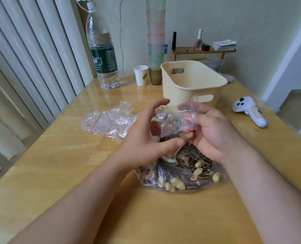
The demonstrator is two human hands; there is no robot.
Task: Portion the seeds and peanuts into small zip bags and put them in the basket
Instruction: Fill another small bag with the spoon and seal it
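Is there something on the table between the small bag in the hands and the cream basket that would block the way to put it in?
Nothing visible blocks it. The small zip bag, held by the left hand and right hand, is just in front of the basket, whose top is open.

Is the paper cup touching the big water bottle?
Apart. The head view shows bare table between the paper cup and the water bottle.

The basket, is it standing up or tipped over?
Standing up. The cream basket sits flat on the wooden table, open top facing upward.
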